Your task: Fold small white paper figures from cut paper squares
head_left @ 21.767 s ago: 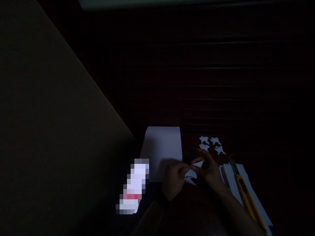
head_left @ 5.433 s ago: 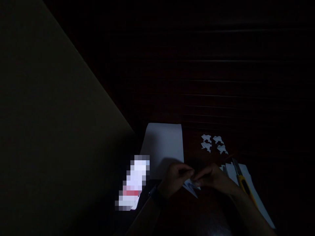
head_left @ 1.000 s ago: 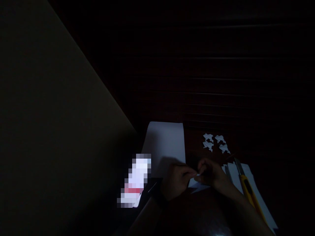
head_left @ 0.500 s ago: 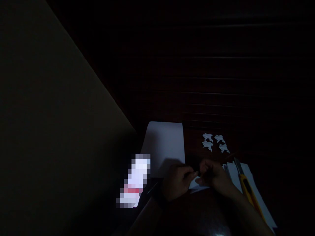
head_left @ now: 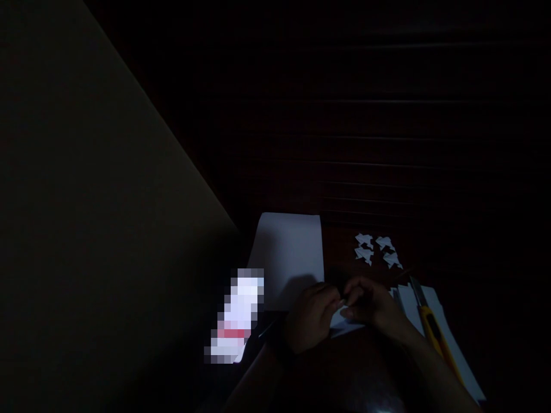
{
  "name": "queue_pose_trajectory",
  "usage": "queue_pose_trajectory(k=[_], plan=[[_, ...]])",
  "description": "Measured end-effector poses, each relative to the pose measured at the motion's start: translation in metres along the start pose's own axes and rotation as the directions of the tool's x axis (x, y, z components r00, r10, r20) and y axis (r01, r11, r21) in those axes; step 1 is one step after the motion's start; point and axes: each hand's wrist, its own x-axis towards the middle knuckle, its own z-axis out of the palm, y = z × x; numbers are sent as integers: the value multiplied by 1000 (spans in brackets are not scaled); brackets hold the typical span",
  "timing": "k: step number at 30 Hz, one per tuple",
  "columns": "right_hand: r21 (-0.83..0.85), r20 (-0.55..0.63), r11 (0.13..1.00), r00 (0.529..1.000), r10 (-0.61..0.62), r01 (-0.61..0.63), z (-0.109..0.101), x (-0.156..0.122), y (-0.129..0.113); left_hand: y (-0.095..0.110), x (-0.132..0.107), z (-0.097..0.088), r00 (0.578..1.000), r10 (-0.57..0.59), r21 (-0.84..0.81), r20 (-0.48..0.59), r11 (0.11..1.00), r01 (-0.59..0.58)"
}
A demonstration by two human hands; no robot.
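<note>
In dim light, a small piece of white folded paper is pinched between my two hands just above the dark table. My left hand grips its left and upper edge, fingers curled and thumb pressed in. From the other side, my right hand holds the paper with closed thumb and fingers. Both hands cover much of the paper, so its full shape is hidden. Beyond my right hand lie several small folded white paper figures, grouped closely together.
A stack of white sheets lies behind my left hand. Left of it glows a phone-like screen, blurred out. A yellow utility knife with blade exposed rests on white paper strips at the right. A pale wall rises on the left.
The fingers of both hands have shifted slightly along the paper's upper edge, the left fingers closing closer over it. The other things stay in place.
</note>
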Motion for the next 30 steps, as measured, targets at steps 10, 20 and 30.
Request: queue_pose_trajectory(k=[10, 20, 30], plan=[[-15, -42, 999, 998, -46, 46, 7, 1, 0, 2, -1, -3, 999, 22, 75, 43, 997, -26], [-90, 1, 994, 998, -62, 61, 11, 1, 2, 4, -2, -4, 989, 75, 186, 128, 978, -98], [-190, 166, 975, 983, -82, 114, 5, -1, -13, 3, -4, -3, 993, 48, 153, 103, 986, -64]])
